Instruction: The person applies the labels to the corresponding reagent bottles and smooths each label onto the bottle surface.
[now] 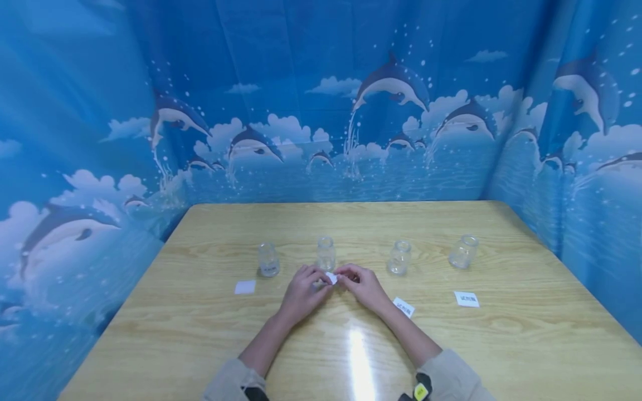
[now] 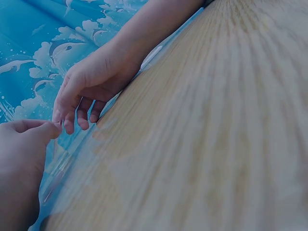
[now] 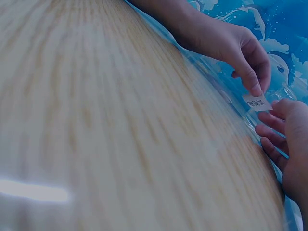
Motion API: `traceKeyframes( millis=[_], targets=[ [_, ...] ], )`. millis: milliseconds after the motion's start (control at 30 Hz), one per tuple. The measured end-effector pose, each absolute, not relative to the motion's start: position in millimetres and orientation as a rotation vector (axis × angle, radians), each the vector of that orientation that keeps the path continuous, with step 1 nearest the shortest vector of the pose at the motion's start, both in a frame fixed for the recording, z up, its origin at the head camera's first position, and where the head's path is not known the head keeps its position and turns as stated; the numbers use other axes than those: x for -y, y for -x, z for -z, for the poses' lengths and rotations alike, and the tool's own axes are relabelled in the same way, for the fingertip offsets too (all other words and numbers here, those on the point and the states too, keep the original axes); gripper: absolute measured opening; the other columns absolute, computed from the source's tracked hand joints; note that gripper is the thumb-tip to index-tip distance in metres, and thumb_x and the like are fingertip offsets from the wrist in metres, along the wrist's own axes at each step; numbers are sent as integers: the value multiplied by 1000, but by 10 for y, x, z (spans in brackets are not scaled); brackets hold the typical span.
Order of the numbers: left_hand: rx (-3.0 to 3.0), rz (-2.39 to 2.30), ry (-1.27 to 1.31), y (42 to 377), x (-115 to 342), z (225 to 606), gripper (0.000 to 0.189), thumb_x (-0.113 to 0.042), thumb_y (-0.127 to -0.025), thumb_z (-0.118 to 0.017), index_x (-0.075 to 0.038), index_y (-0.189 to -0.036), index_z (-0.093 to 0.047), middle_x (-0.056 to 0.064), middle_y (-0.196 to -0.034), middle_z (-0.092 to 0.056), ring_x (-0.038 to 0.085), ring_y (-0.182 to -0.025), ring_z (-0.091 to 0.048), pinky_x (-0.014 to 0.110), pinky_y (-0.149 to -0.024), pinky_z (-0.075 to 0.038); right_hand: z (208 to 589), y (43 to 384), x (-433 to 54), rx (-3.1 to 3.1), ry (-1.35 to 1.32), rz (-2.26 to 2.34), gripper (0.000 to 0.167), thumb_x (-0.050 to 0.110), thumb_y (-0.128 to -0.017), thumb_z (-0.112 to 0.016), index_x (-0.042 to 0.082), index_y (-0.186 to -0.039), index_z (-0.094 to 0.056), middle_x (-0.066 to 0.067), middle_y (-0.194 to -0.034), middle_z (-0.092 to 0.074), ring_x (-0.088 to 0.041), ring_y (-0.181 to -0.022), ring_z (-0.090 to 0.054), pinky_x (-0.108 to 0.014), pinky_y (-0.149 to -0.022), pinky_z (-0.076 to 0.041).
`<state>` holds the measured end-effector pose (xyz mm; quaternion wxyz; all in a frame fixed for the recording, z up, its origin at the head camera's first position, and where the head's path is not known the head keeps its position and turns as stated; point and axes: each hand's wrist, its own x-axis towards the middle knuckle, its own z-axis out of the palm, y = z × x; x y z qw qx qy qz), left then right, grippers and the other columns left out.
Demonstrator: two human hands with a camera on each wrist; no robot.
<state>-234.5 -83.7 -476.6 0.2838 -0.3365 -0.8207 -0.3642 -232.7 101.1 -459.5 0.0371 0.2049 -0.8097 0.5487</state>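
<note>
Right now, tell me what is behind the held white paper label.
Behind the label, a clear glass jar stands upright; whatever the label and hands cover cannot be seen.

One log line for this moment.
left hand: pinches small white printed paper label | right hand: pinches its edge | clear glass jar: upright beyond hands | surface: wood-grain table

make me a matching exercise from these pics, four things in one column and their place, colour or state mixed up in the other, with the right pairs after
1. held label
2. leftmost loose slip
3. rightmost loose slip
4. curtain

A. blue, printed with dolphins
B. lying flat, dark print facing up
C. between the left hand and the right hand
D. lying flat, no print visible

Pairs: 1-C, 2-D, 3-B, 4-A
</note>
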Motion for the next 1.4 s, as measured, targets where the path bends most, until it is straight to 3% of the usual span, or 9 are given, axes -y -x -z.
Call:
traceKeyframes(
  millis=[233, 400, 633, 933, 1200, 1400],
  targets=[
    [2171, 1347, 689, 2308, 821, 4718, 12, -4, -74, -73, -10, -82, -65, -3, -80, -60, 16, -76, -53, 28, -66, -46, 4327, 2177, -975, 2444, -589, -1875, 22, 5, -95, -49, -10, -109, -56, -25, -90, -61, -42, -77, -57, -42, -67, -52],
    [2161, 1666, 503, 2270, 803, 4647, 12, -7, -78, -72, -4, -87, -65, 3, -83, -62, 20, -77, -55, 28, -67, -46, 4303, 2151, -967, 2478, -596, -1766, 17, -3, -88, -55, -8, -104, -58, -23, -94, -61, -36, -79, -58, -38, -69, -51],
    [2154, 1795, 457, 2149, 785, 4427, 12, 0, -80, -68, 5, -89, -62, 12, -85, -62, 20, -79, -54, 31, -70, -47, 4301, 2137, -955, 2523, -582, -1686, 13, 2, -85, -62, -2, -97, -62, -13, -90, -61, -29, -83, -59, -36, -75, -50],
    [2150, 1778, 424, 2196, 791, 4491, 12, -3, -81, -68, 4, -88, -61, 11, -85, -62, 20, -77, -55, 26, -68, -46, 4294, 2160, -960, 2458, -447, -1847, 14, 4, -87, -61, -5, -97, -60, -13, -86, -59, -40, -71, -59, -43, -63, -53],
    [2290, 1679, 396, 2295, 804, 4679, 12, -12, -80, -70, -4, -87, -64, 2, -84, -59, 17, -78, -54, 25, -66, -47, 4299, 2175, -966, 2380, -376, -1830, 12, 5, -87, -61, -5, -95, -61, -12, -82, -59, -40, -62, -55, -28, -53, -49],
    [2363, 1521, 381, 2304, 815, 4698, 16, -15, -78, -72, -7, -91, -65, 1, -86, -61, 18, -81, -54, 29, -68, -47, 4426, 2233, -972, 2364, -526, -1714, 10, 4, -88, -60, -4, -93, -59, -12, -82, -59, -33, -63, -56, -26, -54, -49]
  ],
)
